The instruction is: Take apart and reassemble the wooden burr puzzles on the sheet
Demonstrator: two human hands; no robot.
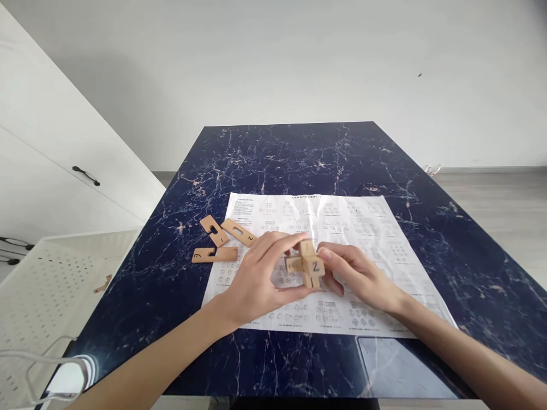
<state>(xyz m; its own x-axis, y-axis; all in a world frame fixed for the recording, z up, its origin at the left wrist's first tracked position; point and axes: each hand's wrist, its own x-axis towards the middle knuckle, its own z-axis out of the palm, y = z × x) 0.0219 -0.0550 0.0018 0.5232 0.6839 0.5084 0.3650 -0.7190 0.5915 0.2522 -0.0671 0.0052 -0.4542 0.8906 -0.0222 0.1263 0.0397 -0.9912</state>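
Note:
Between my two hands is a wooden interlocking puzzle [308,265], partly assembled from light notched pieces with hand-written numbers such as 1 and 2. My left hand [265,273] grips it from top and bottom, thumb below and fingers above. The thumb and fingers of my right hand [354,270] pinch its right side; the far fingertips are partly hidden. Left of my left hand lie three loose notched wooden pieces: one marked 1 [214,230], a slotted one marked 2 [239,232], and a lower one [215,254] with a number at its end.
Under my hands, a creased instruction sheet [273,213] with small diagrams lies on the dark blue marbled table [277,154]. A flat, glassy rectangular panel [401,367] is at the near edge. On the left stand a white perforated basket [38,290], a white charger with cable [68,376] and a cabinet [51,136].

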